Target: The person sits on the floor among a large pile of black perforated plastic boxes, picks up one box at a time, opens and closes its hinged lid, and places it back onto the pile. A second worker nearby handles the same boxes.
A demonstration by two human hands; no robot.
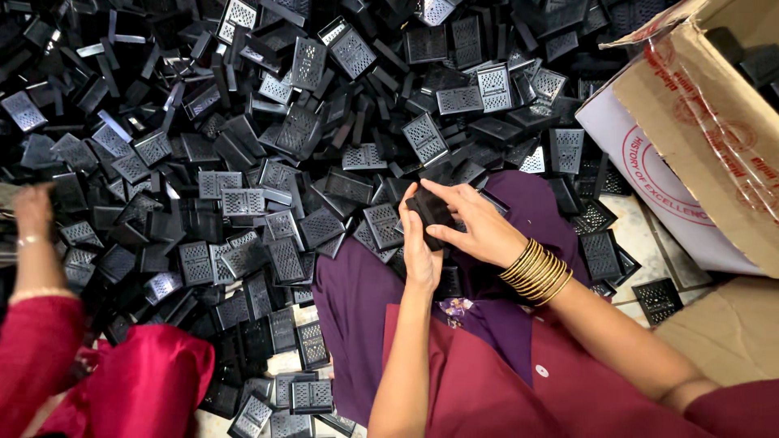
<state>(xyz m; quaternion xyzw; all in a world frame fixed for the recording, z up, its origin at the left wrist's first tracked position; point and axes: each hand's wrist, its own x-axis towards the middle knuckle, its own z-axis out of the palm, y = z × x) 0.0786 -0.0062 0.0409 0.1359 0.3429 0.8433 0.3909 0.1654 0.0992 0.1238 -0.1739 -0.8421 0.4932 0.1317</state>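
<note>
- We see a small black plastic part (430,212) held between both hands, above the purple cloth (357,300) spread over the lap.
- Our left hand (419,247) wraps it from below, fingers curled shut around its lower end; our right hand (475,225) closes over it from the upper right, fingertips pressing its top edge.
- The part's long axis runs roughly from upper left to lower right in the view — which face points up we cannot tell, since the fingers cover much of it.
- It looks matte, dark and blocky, with rounded corners.
- Beyond the purple cloth lies a wide heap of black plastic vent covers (276,162) — flat rectangles, many showing a perforated grille face, some glossy where light catches them.
- Stacked gold bangles (537,272) ring the right wrist, just right of the cloth.
- Right of the cloth stands an open cardboard box (706,130), brown outside, white with red print on one flap.
- Far left of the cloth, another person's hand (32,212) in a red sleeve reaches into the heap.
</note>
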